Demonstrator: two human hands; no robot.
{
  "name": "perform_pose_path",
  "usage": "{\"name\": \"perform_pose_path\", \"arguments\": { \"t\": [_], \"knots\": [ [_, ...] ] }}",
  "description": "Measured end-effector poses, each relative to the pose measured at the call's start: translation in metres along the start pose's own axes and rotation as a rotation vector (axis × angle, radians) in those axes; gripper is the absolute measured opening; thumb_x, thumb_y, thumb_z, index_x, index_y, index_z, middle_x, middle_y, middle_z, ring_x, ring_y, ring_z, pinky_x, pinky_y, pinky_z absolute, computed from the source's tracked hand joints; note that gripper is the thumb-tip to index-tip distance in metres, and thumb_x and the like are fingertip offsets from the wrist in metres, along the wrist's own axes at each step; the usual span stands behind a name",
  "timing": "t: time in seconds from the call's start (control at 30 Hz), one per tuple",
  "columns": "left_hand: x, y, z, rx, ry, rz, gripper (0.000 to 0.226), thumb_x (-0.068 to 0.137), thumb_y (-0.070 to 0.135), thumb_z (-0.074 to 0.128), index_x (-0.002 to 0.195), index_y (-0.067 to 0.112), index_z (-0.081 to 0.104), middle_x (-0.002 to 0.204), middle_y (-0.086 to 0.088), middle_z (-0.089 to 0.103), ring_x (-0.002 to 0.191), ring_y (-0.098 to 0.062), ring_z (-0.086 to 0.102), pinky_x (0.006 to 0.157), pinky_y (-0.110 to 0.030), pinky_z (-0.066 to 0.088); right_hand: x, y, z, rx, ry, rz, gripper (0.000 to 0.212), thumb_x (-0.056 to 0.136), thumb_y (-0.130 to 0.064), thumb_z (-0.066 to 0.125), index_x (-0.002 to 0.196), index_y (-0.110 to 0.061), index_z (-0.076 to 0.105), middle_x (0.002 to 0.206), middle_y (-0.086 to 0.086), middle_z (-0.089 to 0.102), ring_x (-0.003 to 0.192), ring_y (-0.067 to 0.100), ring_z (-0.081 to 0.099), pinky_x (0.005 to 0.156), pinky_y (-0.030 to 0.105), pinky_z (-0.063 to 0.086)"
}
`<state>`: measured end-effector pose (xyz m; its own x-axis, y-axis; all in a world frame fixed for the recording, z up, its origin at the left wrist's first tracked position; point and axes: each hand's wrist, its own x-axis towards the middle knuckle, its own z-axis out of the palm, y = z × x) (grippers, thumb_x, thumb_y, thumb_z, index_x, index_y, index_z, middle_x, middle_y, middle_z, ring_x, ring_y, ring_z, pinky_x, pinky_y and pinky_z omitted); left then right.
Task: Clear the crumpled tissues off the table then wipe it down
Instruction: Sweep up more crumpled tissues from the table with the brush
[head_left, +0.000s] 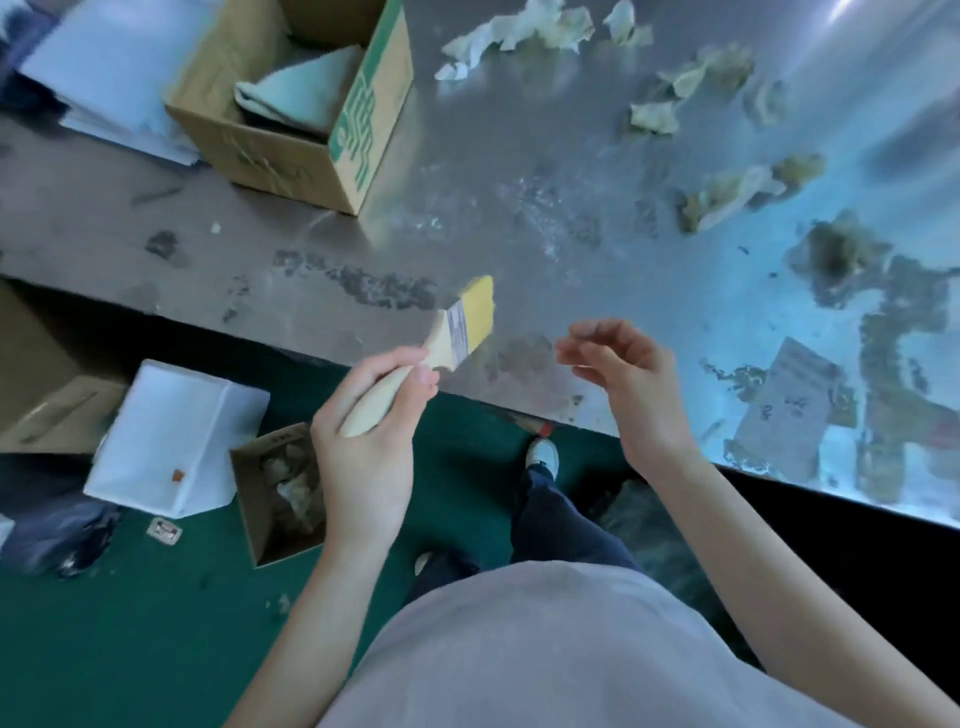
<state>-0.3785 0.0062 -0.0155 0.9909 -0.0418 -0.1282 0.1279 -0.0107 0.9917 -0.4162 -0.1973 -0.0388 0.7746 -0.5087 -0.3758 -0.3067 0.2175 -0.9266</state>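
Several crumpled tissues lie across the far and right part of the grey metal table (467, 156): a white one (498, 36) at the top, a stained one (654, 114) further right and another (737, 195) below it. My left hand (363, 447) grips the wooden handle of a paintbrush (457, 332), whose yellow bristles hover over the table's near edge. My right hand (628, 379) is held beside the brush above the table edge, fingers loosely curled and apart, with nothing in it.
An open cardboard box (291, 119) with a folded cloth (306, 88) inside stands on the table's left. On the green floor sit a small open box (280, 493) holding tissues and a white box (176, 436). A paper sheet (784, 410) lies on the stained right side.
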Motion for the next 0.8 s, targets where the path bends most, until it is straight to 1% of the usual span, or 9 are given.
{"name": "perform_pose_path", "arguments": {
  "t": [0.1, 0.2, 0.33, 0.4, 0.5, 0.57, 0.67, 0.73, 0.8],
  "knots": [
    [0.016, 0.005, 0.049, 0.008, -0.044, 0.004, 0.018, 0.087, 0.010, 0.069, 0.088, 0.027, 0.074, 0.087, 0.003, 0.075, 0.085, -0.016, 0.073, 0.076, -0.021, 0.055, 0.029, -0.014, -0.036, 0.015, 0.057, -0.008, 0.024, 0.089, 0.007, 0.047, 0.088, -0.011, 0.063, 0.084, 0.008, 0.069, 0.077, 0.016, 0.067, 0.074, 0.020, 0.052],
    [0.029, 0.009, 0.093, 0.036, -0.103, 0.021, 0.015, 0.087, 0.010, 0.068, 0.087, 0.024, 0.073, 0.087, 0.005, 0.074, 0.085, -0.017, 0.073, 0.075, -0.021, 0.055, 0.053, -0.023, -0.067, 0.015, 0.109, -0.015, 0.027, 0.089, 0.008, 0.046, 0.086, -0.013, 0.063, 0.083, 0.007, 0.069, 0.077, 0.017, 0.066, 0.074, 0.020, 0.052],
    [0.047, 0.013, 0.149, 0.106, -0.155, 0.043, 0.013, 0.087, 0.014, 0.068, 0.085, 0.025, 0.072, 0.084, 0.007, 0.073, 0.084, -0.021, 0.072, 0.076, -0.034, 0.059, 0.079, -0.031, -0.110, -0.004, 0.202, -0.040, 0.027, 0.087, 0.008, 0.046, 0.087, -0.013, 0.064, 0.083, 0.007, 0.069, 0.076, 0.014, 0.066, 0.071, 0.017, 0.050],
    [0.055, 0.015, 0.173, 0.137, -0.187, 0.056, 0.015, 0.087, 0.015, 0.067, 0.084, 0.029, 0.071, 0.084, 0.008, 0.073, 0.085, -0.025, 0.071, 0.078, -0.039, 0.056, 0.087, -0.033, -0.130, -0.021, 0.240, -0.056, 0.028, 0.087, 0.008, 0.047, 0.085, -0.015, 0.064, 0.083, 0.006, 0.069, 0.076, 0.013, 0.066, 0.070, 0.016, 0.049],
    [0.067, 0.016, 0.208, 0.186, -0.247, 0.109, 0.021, 0.089, 0.012, 0.066, 0.085, 0.032, 0.070, 0.084, 0.008, 0.072, 0.084, -0.027, 0.068, 0.075, -0.032, 0.053, 0.097, -0.036, -0.160, -0.077, 0.295, -0.078, 0.028, 0.087, 0.006, 0.049, 0.086, -0.017, 0.064, 0.083, 0.002, 0.070, 0.077, 0.010, 0.067, 0.070, 0.013, 0.048],
    [0.075, 0.016, 0.229, 0.231, -0.282, 0.154, 0.021, 0.090, 0.008, 0.066, 0.086, 0.028, 0.070, 0.082, 0.007, 0.070, 0.079, -0.021, 0.066, 0.070, -0.023, 0.049, 0.101, -0.037, -0.177, -0.112, 0.340, -0.086, 0.030, 0.086, 0.006, 0.048, 0.085, -0.020, 0.064, 0.083, 0.000, 0.071, 0.080, 0.011, 0.067, 0.072, 0.015, 0.048],
    [0.085, 0.014, 0.253, 0.339, -0.335, 0.241, 0.014, 0.091, 0.008, 0.065, 0.090, 0.021, 0.070, 0.083, 0.003, 0.068, 0.069, -0.010, 0.056, 0.063, -0.016, 0.042, 0.105, -0.038, -0.197, -0.158, 0.419, -0.097, 0.030, 0.086, 0.005, 0.049, 0.086, -0.020, 0.065, 0.085, -0.003, 0.071, 0.085, 0.013, 0.067, 0.076, 0.019, 0.051],
    [0.092, 0.012, 0.264, 0.407, -0.363, 0.299, 0.010, 0.091, 0.007, 0.064, 0.092, 0.015, 0.070, 0.079, -0.002, 0.066, 0.068, -0.016, 0.052, 0.058, -0.016, 0.038, 0.108, -0.039, -0.207, -0.213, 0.463, -0.111, 0.027, 0.085, 0.003, 0.049, 0.089, -0.017, 0.066, 0.085, -0.007, 0.070, 0.083, 0.006, 0.066, 0.075, 0.015, 0.049],
    [0.099, 0.010, 0.271, 0.473, -0.394, 0.354, 0.008, 0.091, 0.006, 0.064, 0.094, 0.010, 0.070, 0.080, -0.006, 0.067, 0.068, -0.017, 0.051, 0.057, -0.016, 0.037, 0.110, -0.040, -0.215, -0.278, 0.511, -0.141, 0.026, 0.084, 0.001, 0.049, 0.089, -0.018, 0.066, 0.083, -0.014, 0.068, 0.079, -0.003, 0.062, 0.074, 0.011, 0.046]
  ]
}}
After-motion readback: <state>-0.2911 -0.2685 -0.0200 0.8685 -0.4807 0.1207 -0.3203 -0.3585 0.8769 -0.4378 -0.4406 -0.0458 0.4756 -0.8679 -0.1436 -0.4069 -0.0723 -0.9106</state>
